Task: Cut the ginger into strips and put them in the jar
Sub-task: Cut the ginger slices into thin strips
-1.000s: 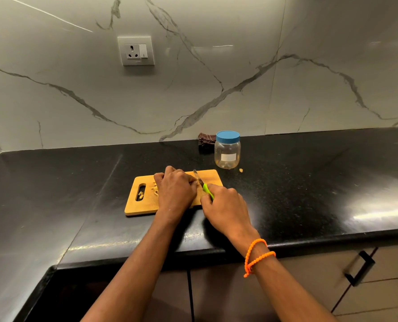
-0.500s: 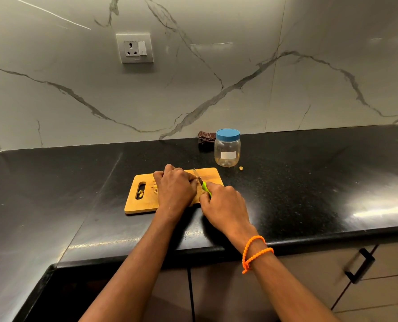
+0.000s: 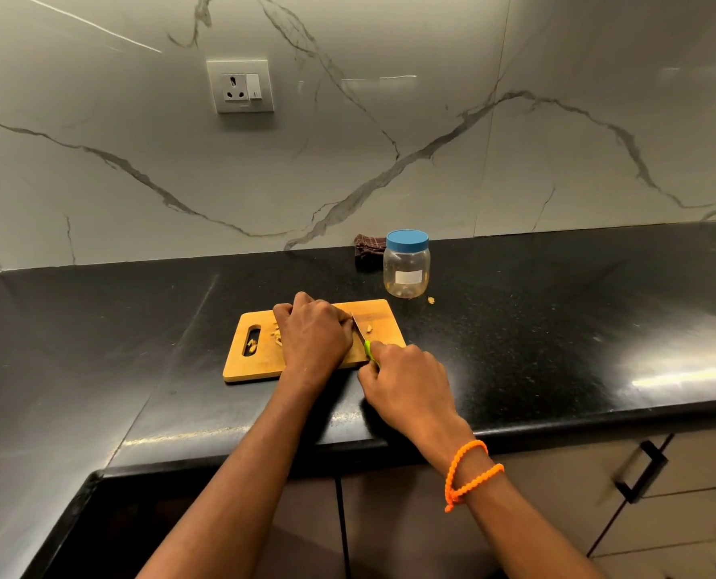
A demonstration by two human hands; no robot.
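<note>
The left hand [image 3: 314,334] is curling over the ginger on the cutting board [image 3: 256,365], hiding it. The right hand [image 3: 406,382] is gripping the knife [image 3: 364,340] just beside those knuckles, so a slip may cut them. The jar [image 3: 406,265] is standing closed behind the board.

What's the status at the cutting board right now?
Right hand grips knife; left hand covers ginger on board. Jar lidded. Nothing blocking.
</note>
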